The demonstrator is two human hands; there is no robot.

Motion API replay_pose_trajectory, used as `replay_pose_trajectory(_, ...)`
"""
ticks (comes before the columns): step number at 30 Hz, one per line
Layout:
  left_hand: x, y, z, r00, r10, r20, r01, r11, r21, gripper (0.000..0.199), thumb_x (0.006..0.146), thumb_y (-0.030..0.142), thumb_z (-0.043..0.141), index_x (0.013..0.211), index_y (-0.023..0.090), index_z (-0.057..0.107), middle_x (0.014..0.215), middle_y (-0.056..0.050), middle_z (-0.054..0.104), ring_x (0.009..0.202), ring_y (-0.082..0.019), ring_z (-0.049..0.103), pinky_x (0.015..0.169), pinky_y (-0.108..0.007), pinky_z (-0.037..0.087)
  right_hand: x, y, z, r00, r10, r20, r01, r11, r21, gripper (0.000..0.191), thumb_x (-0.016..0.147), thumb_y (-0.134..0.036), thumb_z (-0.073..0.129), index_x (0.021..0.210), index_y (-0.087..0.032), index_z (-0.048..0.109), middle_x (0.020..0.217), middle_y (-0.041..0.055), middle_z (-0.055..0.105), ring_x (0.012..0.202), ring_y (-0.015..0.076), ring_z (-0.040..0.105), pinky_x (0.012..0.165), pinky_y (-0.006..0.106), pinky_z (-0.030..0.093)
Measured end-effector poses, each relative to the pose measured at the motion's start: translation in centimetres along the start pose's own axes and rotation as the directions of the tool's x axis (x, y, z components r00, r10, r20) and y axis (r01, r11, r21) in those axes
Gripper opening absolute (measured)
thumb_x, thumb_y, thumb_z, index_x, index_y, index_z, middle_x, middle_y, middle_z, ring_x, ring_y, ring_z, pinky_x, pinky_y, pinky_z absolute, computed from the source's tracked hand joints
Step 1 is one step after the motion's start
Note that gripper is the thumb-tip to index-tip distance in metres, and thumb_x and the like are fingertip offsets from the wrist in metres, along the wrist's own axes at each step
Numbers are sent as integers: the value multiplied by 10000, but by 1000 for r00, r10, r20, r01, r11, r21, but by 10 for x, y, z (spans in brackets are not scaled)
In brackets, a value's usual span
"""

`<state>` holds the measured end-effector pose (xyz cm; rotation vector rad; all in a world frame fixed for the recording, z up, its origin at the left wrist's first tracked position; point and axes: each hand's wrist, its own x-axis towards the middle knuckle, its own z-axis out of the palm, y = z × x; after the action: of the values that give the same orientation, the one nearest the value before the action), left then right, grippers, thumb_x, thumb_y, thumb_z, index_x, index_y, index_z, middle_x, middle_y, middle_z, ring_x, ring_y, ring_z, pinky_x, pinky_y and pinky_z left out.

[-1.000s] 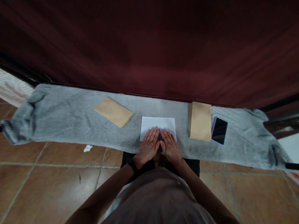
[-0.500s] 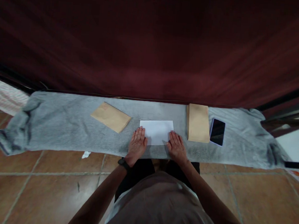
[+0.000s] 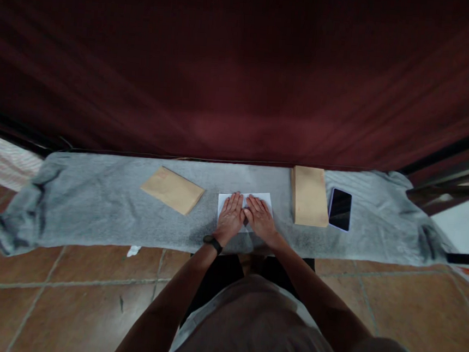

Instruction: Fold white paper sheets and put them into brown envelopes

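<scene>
A white sheet of paper (image 3: pixel 270 200) lies on the grey cloth in front of me, partly covered by both hands. My left hand (image 3: pixel 231 214) rests flat on its left half, fingers stretched out and pointing away from me. On the right half, my right hand (image 3: pixel 259 216) is laid flat too, fingers extended, angled inward. The two thumbs meet near the middle of the sheet. Neither hand grips anything. Left of the sheet lies a brown paper envelope (image 3: pixel 172 190), set at a slant. To the right is a stack of brown envelopes (image 3: pixel 310 198).
A phone (image 3: pixel 340 209) with a dark screen and a pale purple edge lies right of the stack. The grey cloth (image 3: pixel 92 202) covers a long narrow surface. Behind it hangs a dark red curtain (image 3: pixel 242 89). A white scrap (image 3: pixel 133 251) is on the tiled floor (image 3: pixel 87 311).
Both hands have slid inward from the paper's left and right edges to its middle, where the thumbs now meet. The paper, envelopes and phone lie where they were.
</scene>
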<state>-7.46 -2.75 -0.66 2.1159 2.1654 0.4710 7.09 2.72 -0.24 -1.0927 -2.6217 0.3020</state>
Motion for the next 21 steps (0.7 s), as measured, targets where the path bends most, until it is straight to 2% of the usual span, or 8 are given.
replay_pose_trajectory(3,-2,-13,-2,999,-36,-14,37,999,40,603,1010,261,309,1581,73,259,1624,-176,331,1534,-256,244,1246,-495,261,-3,8,5,999,22,-43,-23,999,-22,497,1060,-340,369,1523,-175,439,1576,104,435,1465,245,397,1214,488,300)
replay_pose_trajectory(7,-10,-25,-6,995,-99,-30,101,993,66,605,1022,315,311,1570,60,288,1629,-180,312,1539,-271,224,1247,-500,260,-7,18,7,989,107,-105,-111,993,-34,534,1061,-352,332,1541,-127,398,1575,155,423,1476,277,372,1196,535,296)
replay_pose_trajectory(11,-18,-33,-8,987,-142,-78,146,988,45,616,1026,331,307,1584,73,260,1617,-180,340,1533,-286,242,1234,-525,285,-13,30,5,977,162,-138,-170,984,-49,571,1060,-362,315,1550,-73,364,1570,183,423,1464,298,382,1191,524,291)
replay_pose_trajectory(15,-21,-36,-7,982,-150,-115,157,986,50,619,1026,332,303,1587,74,255,1605,-188,359,1525,-299,266,1229,-543,287,-18,36,4,965,182,-187,-195,979,-52,570,1055,-354,306,1554,-85,363,1559,186,440,1442,309,412,1181,530,295)
replay_pose_trajectory(21,-20,-35,-6,980,-160,-120,172,981,90,608,1031,344,297,1565,54,304,1585,-201,393,1511,-297,306,1229,-527,290,-18,34,2,969,204,-140,-218,971,-93,560,1050,-335,337,1537,-62,384,1572,185,420,1455,295,391,1196,502,279)
